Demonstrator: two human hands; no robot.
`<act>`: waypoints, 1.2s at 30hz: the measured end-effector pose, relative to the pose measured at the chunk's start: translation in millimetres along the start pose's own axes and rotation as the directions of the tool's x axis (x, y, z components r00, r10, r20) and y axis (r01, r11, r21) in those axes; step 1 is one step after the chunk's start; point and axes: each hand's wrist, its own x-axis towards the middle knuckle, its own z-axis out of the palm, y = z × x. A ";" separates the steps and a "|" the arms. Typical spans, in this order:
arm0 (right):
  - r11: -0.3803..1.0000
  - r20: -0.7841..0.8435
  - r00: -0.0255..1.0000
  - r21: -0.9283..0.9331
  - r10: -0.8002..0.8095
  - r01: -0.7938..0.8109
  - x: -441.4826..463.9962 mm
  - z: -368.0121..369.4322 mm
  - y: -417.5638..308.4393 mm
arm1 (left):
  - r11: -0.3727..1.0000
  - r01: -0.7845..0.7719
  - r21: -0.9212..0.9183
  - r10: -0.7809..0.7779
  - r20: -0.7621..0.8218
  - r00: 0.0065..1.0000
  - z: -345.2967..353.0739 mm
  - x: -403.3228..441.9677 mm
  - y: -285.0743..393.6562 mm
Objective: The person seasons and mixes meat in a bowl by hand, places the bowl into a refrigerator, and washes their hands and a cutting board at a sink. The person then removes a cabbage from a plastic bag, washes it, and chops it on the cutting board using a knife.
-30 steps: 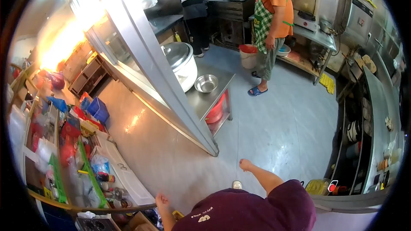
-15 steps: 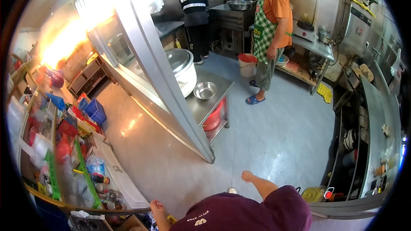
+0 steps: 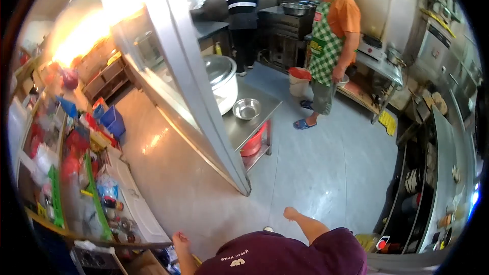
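Smooth grey floor [image 3: 326, 173] fills the middle of the frame, split by a slanting metal post [image 3: 191, 81] that seems to mark off the cooking side from the storage side. Your two hands hang apart at the bottom: the left hand [image 3: 181, 242] has loosely bent fingers with no object seen in them, while the right hand [image 3: 291, 214] curls inward over the floor, how tightly you cannot tell, nothing showing from it. Both look carried low at your sides, probably for balance. Nearest your left hand, at lower left, are the end of a long white panel [image 3: 135, 201] and a cardboard box [image 3: 145, 264]; nearest your right, at lower right beside your sleeve, is a jug [image 3: 365, 241] with a red-topped neck, likely floor-stored for its weight. At centre, a steel table [image 3: 243, 135] holds a big lidded pot [image 3: 224, 91] and a metal bowl [image 3: 246, 109] side by side, perhaps for easy serving, with a red tub [image 3: 253, 144] tucked on the shelf beneath. Upper right of centre, a co-worker in an apron [image 3: 325, 46] stands near a white bucket [image 3: 299, 85], possibly kept within reach for waste.
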 end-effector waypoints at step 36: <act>0.989 0.409 0.910 -0.145 0.072 -0.014 332.0 46.8 -451.6 | 0.859 -0.021 -0.512 -0.012 -0.060 0.998 61.8 305.4 362.7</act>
